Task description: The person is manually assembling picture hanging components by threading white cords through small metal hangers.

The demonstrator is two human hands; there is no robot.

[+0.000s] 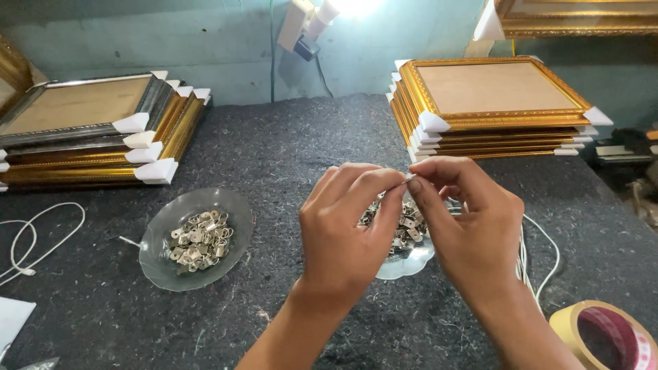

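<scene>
Metal, tiny and light, the clip (409,177) we pinch shut-tight between left grip (343,226) and right grip (473,226), stiff but easily dropped.

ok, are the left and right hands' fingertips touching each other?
Touching. The head view shows the left hand and right hand meeting fingertip to fingertip, pinched on a small metal piece above the clear dish, with no gap visible.
</scene>
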